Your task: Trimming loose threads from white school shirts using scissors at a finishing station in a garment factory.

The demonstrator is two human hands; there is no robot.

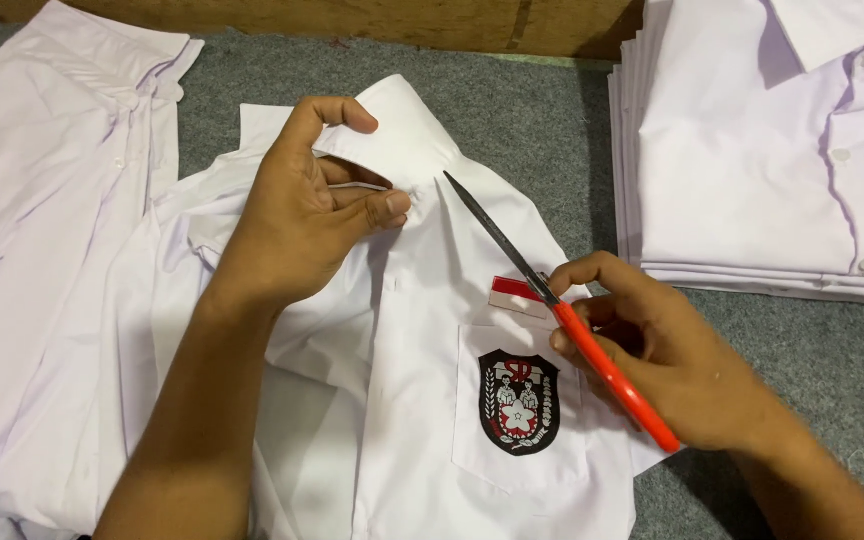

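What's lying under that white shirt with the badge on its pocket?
The white shirt lies on a grey felt-like surface, seen bare around it. At its left edge it overlaps more white cloth. Whatever lies beneath its middle is covered by the shirt and by the left hand.

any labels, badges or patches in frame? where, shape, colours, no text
Shield badge: on the shirt's chest pocket, shield-shaped, black with red and white figures.
Flag patch: just above the pocket, beside the scissors, small rectangle, red over white.
No packages, signs or screens.

A grey felt-like work surface (552, 110) meets a wooden board (402, 22) behind.
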